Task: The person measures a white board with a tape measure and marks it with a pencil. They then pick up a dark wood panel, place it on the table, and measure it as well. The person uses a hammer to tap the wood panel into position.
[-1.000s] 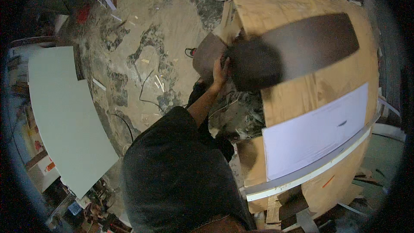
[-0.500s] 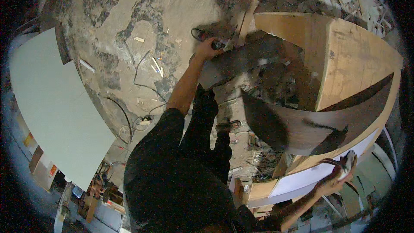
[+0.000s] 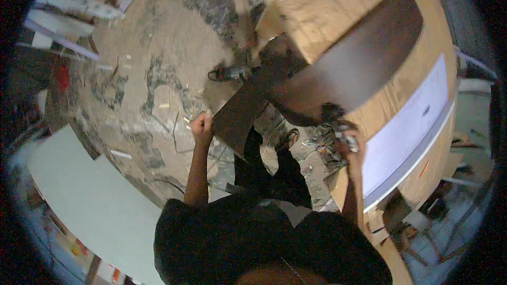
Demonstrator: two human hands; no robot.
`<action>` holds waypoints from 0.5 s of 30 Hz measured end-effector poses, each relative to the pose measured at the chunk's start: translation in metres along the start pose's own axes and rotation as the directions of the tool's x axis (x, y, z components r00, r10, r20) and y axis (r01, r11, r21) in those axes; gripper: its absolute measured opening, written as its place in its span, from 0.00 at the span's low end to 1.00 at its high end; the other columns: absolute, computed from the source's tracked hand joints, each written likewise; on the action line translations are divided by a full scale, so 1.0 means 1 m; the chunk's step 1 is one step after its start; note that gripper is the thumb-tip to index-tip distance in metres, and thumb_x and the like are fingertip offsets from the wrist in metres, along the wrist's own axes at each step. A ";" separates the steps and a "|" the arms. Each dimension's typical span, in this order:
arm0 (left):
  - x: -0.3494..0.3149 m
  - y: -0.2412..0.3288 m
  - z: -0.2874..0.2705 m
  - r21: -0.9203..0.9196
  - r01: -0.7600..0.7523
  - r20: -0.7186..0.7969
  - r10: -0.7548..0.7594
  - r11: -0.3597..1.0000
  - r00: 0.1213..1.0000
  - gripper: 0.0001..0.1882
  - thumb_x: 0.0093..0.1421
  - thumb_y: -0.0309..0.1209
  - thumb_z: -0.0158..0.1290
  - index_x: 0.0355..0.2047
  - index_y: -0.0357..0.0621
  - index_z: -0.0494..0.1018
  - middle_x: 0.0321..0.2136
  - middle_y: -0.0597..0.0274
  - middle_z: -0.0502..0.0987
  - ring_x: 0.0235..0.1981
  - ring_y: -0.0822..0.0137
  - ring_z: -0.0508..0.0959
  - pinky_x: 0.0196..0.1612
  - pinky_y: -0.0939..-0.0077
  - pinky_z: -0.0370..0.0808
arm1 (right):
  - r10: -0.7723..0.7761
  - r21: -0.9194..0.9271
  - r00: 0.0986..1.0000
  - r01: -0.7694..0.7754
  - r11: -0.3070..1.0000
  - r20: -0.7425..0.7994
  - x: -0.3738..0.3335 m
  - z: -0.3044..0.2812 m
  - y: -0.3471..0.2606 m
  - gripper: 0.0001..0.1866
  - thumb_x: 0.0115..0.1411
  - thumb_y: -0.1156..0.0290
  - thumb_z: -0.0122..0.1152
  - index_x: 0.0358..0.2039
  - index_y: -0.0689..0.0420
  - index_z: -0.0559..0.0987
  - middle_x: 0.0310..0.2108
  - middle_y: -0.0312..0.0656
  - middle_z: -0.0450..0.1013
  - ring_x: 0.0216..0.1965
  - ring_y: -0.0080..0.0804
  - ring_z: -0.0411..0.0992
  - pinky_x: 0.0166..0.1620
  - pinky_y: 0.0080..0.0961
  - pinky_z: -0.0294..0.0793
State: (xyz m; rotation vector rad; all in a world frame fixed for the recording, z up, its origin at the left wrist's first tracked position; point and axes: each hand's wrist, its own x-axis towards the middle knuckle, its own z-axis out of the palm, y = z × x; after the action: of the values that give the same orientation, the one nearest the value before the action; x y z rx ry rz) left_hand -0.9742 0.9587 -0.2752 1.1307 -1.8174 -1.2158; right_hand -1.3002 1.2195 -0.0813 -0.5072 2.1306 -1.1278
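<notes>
My left hand (image 3: 202,127) is closed at the near left corner of a dark brown board (image 3: 240,119), its fingers curled at the edge. A larger curved dark brown sheet (image 3: 364,68) stands against a pale wooden piece of furniture (image 3: 317,13), right of the board. By the sheet's near end, my right hand (image 3: 353,145) is closed around a small grey and dark object (image 3: 346,133); blur hides its kind. A black corded tool (image 3: 232,74) lies on the floor beyond the board.
A large pale green panel (image 3: 95,206) lies at the left. On the right, a white sheet (image 3: 404,132) covers part of the curved wooden side. Scraps and cords litter the stained concrete floor (image 3: 137,89). My sandalled foot (image 3: 290,138) is between the board and the furniture.
The view has turned. My left hand has come from the board's far part to its near left corner. My right hand has moved off the white sheet toward the curved brown sheet's near end.
</notes>
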 end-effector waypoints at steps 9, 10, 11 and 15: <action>-0.036 0.308 -0.027 0.007 0.079 -0.074 -0.078 0.997 0.994 0.12 0.64 0.30 0.47 0.23 0.40 0.67 0.18 0.69 0.66 0.19 0.78 0.64 0.24 0.81 0.63 | -0.439 0.063 0.655 0.514 0.856 0.615 -0.107 0.077 0.066 0.26 0.54 0.51 0.66 0.45 0.57 0.75 0.42 0.47 0.74 0.47 0.45 0.71 0.51 0.35 0.70; -0.038 0.335 -0.027 0.109 -0.021 -0.079 0.030 0.994 0.996 0.11 0.64 0.29 0.47 0.24 0.40 0.68 0.18 0.70 0.66 0.20 0.78 0.65 0.25 0.81 0.64 | -0.440 0.025 0.632 0.554 0.832 0.638 -0.121 0.081 0.062 0.27 0.54 0.49 0.65 0.45 0.57 0.75 0.42 0.48 0.74 0.48 0.48 0.71 0.52 0.37 0.69; -0.043 0.357 -0.026 0.200 -0.115 -0.073 0.131 0.973 0.989 0.10 0.64 0.28 0.47 0.25 0.40 0.69 0.18 0.70 0.67 0.21 0.78 0.66 0.26 0.82 0.64 | -0.369 0.007 0.646 0.490 0.872 0.669 -0.136 0.065 0.029 0.26 0.55 0.49 0.63 0.43 0.57 0.76 0.43 0.49 0.74 0.47 0.50 0.71 0.51 0.38 0.69; -0.038 0.439 -0.026 0.195 -0.260 -0.050 0.275 0.946 0.960 0.05 0.61 0.27 0.48 0.32 0.38 0.70 0.26 0.70 0.69 0.28 0.75 0.68 0.35 0.80 0.68 | -0.354 -0.123 0.629 0.586 0.801 0.692 -0.165 0.041 -0.026 0.26 0.58 0.44 0.55 0.34 0.57 0.81 0.41 0.57 0.72 0.42 0.53 0.72 0.42 0.45 0.71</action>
State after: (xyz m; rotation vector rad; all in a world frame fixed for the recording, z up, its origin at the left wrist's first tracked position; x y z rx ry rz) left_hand -1.0650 1.0682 0.1429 0.9750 -1.9826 -0.8484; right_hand -1.1539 1.2814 -0.0149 -1.4802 1.5823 -0.6647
